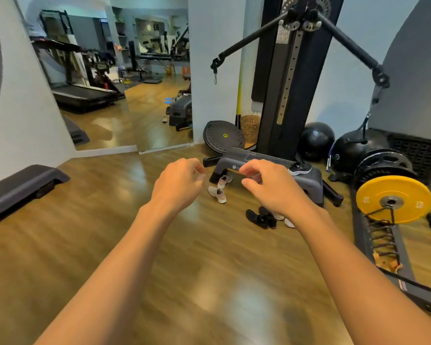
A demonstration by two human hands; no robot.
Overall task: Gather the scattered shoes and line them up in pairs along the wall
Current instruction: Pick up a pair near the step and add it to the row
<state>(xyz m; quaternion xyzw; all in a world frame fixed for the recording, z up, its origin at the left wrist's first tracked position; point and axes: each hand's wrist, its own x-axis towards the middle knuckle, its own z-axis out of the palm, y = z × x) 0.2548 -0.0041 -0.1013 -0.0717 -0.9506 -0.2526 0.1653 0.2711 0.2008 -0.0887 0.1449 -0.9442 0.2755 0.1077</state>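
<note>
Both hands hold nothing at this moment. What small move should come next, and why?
Probably step closer and lower the left hand toward the pale sneakers. Both it and the right hand are raised and empty, and those two sneakers lie askew beside the step platform, not side by side, nearer the left hand than the other shoes.

Floor [110, 245]: glossy wood-look planks showing light reflections. Walls [214, 70]: pale. A large mirror [105, 95] at floor level reflects treadmills. A black cable machine [291, 95] stands against the far wall. Black balls [315, 140], a balance board [222, 139] and a yellow weight plate [393, 202] lie near its base.
</note>
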